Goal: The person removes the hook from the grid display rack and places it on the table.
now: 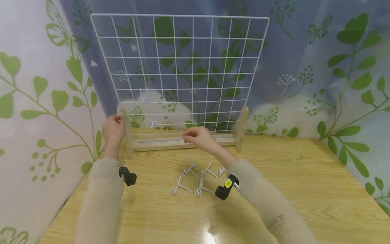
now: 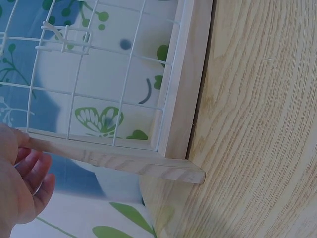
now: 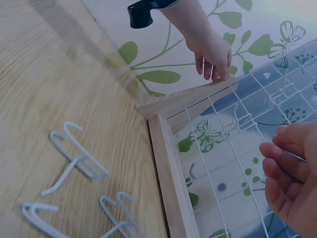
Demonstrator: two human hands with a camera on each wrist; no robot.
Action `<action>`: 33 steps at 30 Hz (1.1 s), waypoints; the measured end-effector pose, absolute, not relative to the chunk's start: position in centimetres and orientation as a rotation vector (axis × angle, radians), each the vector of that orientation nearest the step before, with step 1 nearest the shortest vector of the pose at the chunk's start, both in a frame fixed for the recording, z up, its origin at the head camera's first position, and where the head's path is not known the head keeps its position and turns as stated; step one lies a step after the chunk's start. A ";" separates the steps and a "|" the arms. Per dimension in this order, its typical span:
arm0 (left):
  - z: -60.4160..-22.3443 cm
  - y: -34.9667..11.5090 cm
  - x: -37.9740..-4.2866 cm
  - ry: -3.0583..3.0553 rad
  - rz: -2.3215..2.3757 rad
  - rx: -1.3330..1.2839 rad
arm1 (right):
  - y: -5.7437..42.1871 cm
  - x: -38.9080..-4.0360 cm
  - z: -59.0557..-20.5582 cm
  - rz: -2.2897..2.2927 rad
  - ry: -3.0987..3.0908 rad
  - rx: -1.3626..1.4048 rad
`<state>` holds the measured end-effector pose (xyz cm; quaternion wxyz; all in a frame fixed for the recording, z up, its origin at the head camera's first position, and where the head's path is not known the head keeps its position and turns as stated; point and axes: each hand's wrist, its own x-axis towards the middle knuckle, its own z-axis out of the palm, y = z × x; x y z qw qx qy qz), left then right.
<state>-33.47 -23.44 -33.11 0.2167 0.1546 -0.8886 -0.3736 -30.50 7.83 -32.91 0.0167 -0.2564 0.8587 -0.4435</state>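
A white wire grid (image 1: 192,73) stands upright in a wooden stand (image 1: 182,145). My left hand (image 1: 114,129) pinches the top of the stand's left post (image 2: 84,152) between thumb and finger, the other fingers loosely curled below. In front of the grid's lower part is my right hand (image 1: 201,138), fingers loosely bent and nothing visible in them (image 3: 292,173). Two white wire hooks hang on the grid's left side, an upper hook (image 1: 145,99) and a lower hook (image 1: 153,124). On the table between my arms lie several more white hooks (image 3: 81,158).
The wood-grain table (image 1: 289,189) extends to both sides. Behind the grid hangs a cloth backdrop (image 1: 304,67) with green leaves and butterflies. The stand's right post (image 1: 242,128) rises beyond my right hand. Black cameras are strapped at both wrists.
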 end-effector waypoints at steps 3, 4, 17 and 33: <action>-33.0 -23.4 -33.4 -2.450 -1.043 0.433 | 7.0 -30.9 -32.5 -1.378 2.685 -0.802; -32.9 -23.4 -33.4 -2.452 -1.045 0.430 | 6.7 -31.1 -32.4 -1.378 2.691 -0.799; -32.7 -23.7 -33.4 -2.446 -1.061 0.442 | 4.1 -32.6 -31.6 -1.472 2.698 -0.735; -32.8 -23.5 -33.3 -2.469 -1.068 0.431 | 1.0 -34.1 -31.3 -1.682 2.595 -0.617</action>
